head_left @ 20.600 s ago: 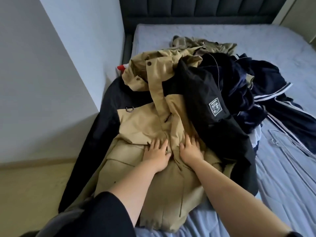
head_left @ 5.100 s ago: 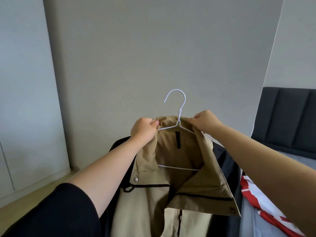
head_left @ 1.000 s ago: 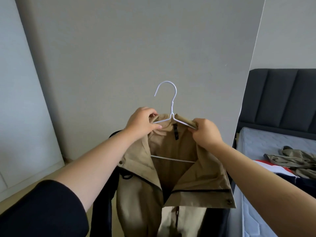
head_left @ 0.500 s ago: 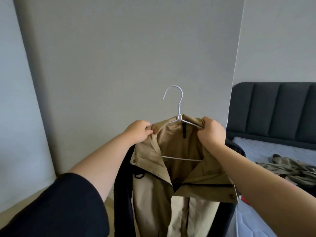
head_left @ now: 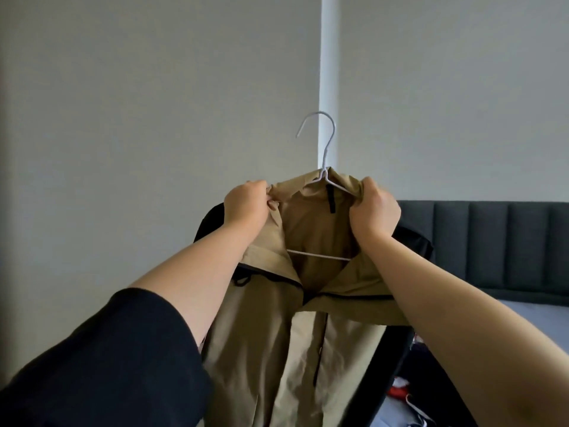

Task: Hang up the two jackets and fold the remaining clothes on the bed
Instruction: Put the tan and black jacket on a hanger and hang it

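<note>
Both hands are up at collar height, and the tan-and-black hooded jacket point(head_left: 277, 318) hangs open-fronted between them, threaded onto the thin white wire hanger point(head_left: 323, 167). The left hand point(head_left: 246, 208) is bunched tight on the left collar edge; the right hand point(head_left: 374, 211) is clenched around the right collar and the hanger's shoulder wire. What's changed in the last second: the view has swung right, the wall corner now sits directly behind the hook, and the dark padded headboard point(head_left: 492, 241) stretches across the right. The grips haven't shifted. The jacket looks seated on the hanger, so the likely next job is finding a rail, none in view. At lower right, a strip of the blue-grey mattress point(head_left: 523, 322) shows a scrap of red-and-white cloth point(head_left: 400, 391), still unfolded.
</note>
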